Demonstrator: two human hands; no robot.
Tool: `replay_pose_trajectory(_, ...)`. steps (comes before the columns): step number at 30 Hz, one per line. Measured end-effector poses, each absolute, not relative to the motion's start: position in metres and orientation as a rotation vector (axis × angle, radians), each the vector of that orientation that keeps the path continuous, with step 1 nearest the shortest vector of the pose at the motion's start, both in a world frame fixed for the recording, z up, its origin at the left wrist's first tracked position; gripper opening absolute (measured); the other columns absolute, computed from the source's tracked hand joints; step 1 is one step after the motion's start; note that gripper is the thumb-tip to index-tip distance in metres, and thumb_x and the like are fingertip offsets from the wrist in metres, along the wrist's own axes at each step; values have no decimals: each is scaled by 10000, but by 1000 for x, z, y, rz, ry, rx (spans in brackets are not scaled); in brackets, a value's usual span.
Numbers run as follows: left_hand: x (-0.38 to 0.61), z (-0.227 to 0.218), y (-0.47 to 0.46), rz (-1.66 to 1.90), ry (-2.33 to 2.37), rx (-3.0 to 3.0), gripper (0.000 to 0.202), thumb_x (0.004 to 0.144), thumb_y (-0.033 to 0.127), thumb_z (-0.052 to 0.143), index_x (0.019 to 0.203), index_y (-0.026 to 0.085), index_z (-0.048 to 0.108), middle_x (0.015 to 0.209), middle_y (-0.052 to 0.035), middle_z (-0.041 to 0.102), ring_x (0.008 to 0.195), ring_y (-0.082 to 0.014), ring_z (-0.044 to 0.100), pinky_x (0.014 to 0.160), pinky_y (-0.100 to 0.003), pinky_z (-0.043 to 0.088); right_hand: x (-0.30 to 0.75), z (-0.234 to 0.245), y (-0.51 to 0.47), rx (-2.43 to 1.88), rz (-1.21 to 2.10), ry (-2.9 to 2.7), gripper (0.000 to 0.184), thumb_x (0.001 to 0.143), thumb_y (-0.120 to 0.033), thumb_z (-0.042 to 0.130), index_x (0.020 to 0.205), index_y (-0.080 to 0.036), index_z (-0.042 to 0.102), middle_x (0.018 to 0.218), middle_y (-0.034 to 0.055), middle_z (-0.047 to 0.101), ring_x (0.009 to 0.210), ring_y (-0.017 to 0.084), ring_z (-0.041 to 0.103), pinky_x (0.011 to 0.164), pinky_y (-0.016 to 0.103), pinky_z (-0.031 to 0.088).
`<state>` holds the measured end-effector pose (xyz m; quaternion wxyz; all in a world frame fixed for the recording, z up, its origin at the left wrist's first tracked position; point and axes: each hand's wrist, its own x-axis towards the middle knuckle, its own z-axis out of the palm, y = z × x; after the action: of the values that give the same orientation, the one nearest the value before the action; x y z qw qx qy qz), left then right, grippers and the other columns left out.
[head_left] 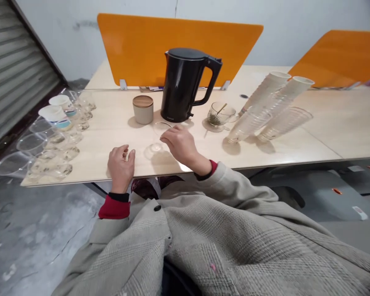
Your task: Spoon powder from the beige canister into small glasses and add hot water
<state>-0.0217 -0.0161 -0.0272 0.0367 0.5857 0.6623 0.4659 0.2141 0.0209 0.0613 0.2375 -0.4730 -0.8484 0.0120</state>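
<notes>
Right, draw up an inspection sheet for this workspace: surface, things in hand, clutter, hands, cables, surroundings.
Surface: pale table.
Things in hand: see-through cup, in front of the black kettle.
Clutter: rows of cups along the table's left end; lidded canister; glass cup with leaf-like bits; nested cup stacks to the right.
Hands: left hand, fingers loosely curled, holding nothing visible; right hand, fingers on the see-through cup.
Cables: nothing seen.
Surroundings: orange dividers; slatted shutter at left.

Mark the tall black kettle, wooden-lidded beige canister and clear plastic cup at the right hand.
Tall black kettle (pixel 181 88), head view: body.
Wooden-lidded beige canister (pixel 143 113), head view: front wall.
Clear plastic cup (pixel 158 135), head view: side wall.
</notes>
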Motion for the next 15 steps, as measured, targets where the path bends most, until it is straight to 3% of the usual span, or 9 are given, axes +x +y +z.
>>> replay_pose_trajectory(6,-20,-27,-18,1423,2041,1796,295,933,413,617,1105,203,733,976,-68,697,897,-234,652,845,-386,551,166,59,44,-1294,-16,-2448,369,1104,-207,460,1017,-186,818,1107,117,808,1091,296,601,953,440,471)
replay_pose_trajectory(15,-18,-27,-19,1439,2055,1840,288,930,413,623,1083,201,743,972,-78,731,901,-252,659,911,-416,548,151,53,40,-1303,0,-2489,285,1084,-211,538,1073,-160,817,1163,142,807,1159,329,618,991,480,486)
